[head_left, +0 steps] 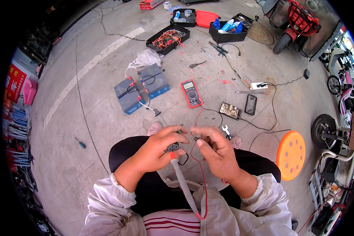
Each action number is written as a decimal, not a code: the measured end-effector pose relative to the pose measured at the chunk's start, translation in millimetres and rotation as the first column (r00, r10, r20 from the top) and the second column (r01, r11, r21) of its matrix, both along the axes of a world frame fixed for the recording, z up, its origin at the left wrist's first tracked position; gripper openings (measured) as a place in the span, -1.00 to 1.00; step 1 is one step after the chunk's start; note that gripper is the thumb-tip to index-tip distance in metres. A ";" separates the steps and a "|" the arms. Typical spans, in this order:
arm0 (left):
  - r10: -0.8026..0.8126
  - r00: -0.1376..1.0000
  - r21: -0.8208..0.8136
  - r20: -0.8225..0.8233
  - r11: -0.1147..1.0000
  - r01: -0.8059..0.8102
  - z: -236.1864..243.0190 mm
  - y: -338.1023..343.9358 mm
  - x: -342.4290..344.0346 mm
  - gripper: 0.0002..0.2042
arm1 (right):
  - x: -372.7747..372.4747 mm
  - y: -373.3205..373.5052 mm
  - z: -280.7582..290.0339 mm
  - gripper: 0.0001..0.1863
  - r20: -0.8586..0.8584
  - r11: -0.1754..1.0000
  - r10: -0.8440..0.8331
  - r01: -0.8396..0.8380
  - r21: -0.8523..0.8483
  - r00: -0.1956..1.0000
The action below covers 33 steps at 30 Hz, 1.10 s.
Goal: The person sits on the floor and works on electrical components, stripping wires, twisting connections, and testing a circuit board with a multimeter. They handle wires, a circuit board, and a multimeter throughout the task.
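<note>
Hands at a black plug, low in the middle of the frame

The black plug (172, 147) sits just below centre, gripped by the bent fingers of the left hand (155, 151). A smooth, slim grey probe (181, 179) with a red collar slants down beneath it, and its thin red lead (203, 185) loops up between the hands. The right hand (221, 157) has thumb and forefinger bent close together; whether they pinch a wire cannot be told, since the fingertips hide it.

Just above lie a red-rimmed, rectangular meter (191, 94), an open case (231, 110) showing its circuit board, a shiny metal wrench (225, 130) and a hollow black cover (251, 104). Two boxy blue-and-grey batteries (129, 96) stand left of centre, joined by cables, near a crumpled pale cloth (146, 58).

At upper centre, a black tray (153, 45) holds tangled wires, and a black bin (228, 38) holds bottles. A white power strip (259, 85) and trailing cords cross the rough concrete floor (90, 106) at right, near a round orange stool (291, 155) with holes.
</note>
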<state>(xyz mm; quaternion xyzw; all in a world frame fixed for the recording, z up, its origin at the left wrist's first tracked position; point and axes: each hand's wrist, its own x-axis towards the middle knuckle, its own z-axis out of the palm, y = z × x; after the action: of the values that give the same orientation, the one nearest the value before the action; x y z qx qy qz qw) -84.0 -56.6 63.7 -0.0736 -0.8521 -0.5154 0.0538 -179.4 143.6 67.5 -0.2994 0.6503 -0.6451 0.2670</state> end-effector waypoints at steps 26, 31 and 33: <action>0.013 1.000 0.036 0.005 0.999 -0.013 2.8 -5.3 -7.5 -0.72 | -9.8 -4.0 5.9 -0.67 -0.096 0.998 0.046 -0.042 0.046 0.994; 0.005 1.000 0.040 0.005 0.999 -0.005 3.5 -5.6 -7.0 -0.71 | -7.9 -4.8 3.0 -0.66 -0.162 0.999 0.016 -0.012 0.031 0.987; 0.003 1.000 0.048 0.008 0.999 -0.003 3.2 -5.5 -7.2 -0.71 | -8.6 -5.0 -2.6 -0.67 -0.201 1.000 -0.006 0.006 0.000 0.980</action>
<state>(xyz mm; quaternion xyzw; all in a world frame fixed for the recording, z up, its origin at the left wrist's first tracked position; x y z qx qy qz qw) -91.1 -62.1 66.9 -0.0691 -0.8396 -0.5361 0.0530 -188.0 138.6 64.9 -0.3610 0.6750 -0.6124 0.1978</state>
